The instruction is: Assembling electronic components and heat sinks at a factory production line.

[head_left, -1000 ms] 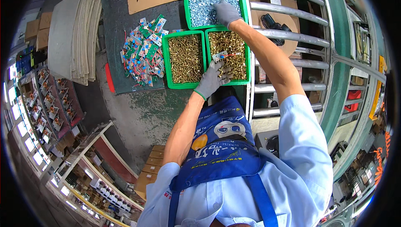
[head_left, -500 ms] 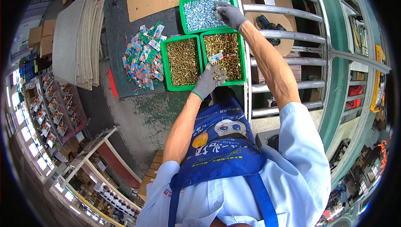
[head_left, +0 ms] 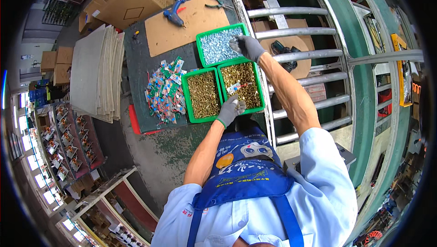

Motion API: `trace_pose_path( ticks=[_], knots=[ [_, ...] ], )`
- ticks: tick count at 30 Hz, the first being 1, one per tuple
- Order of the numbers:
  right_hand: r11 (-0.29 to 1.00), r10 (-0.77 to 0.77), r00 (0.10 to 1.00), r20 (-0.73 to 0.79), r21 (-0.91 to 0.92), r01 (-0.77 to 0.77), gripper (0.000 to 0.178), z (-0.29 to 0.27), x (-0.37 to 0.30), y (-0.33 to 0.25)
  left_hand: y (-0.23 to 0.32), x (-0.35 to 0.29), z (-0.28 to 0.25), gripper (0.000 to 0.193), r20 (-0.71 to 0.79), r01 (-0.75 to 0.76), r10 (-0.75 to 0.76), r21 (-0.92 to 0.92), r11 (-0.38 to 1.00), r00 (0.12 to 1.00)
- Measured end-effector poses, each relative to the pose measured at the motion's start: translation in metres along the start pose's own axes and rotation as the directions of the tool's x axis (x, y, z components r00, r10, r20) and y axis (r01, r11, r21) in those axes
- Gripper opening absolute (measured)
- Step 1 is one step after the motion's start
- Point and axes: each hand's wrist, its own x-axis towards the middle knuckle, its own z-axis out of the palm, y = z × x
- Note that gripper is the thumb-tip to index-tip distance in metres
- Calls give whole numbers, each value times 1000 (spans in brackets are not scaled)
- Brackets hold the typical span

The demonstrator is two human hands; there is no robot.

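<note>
In the head view, the left hand [head_left: 230,110] pinches a small wired board [head_left: 234,88] above brass parts [head_left: 240,72] — probably leaving the right hand [head_left: 250,49] free over silvery parts [head_left: 216,49]; whether its bent fingers grip anything, I cannot tell.

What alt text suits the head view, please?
A gloved left hand holds a wired board over a green tray of brass-coloured parts; the right hand is over silvery parts in another. More boards lie piled leftward.

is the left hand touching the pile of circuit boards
Apart: the head view shows the left green bin between the left hand and the pile of boards.
</note>
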Motion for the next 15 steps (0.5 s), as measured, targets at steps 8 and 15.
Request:
trace_pose_path(
  ticks=[8, 15],
  knots=[
    [999, -2, 1000, 11, -53, 2, 23, 14, -14, -12, 0, 0, -2, 25, 36, -12, 12, 9, 1000, 999],
    [973, -109, 994, 5, -204, 107, 25, 45, -31, -17, -5, 3, -3, 20, 59, -62, 60, 32, 998, 996]
  ],
)
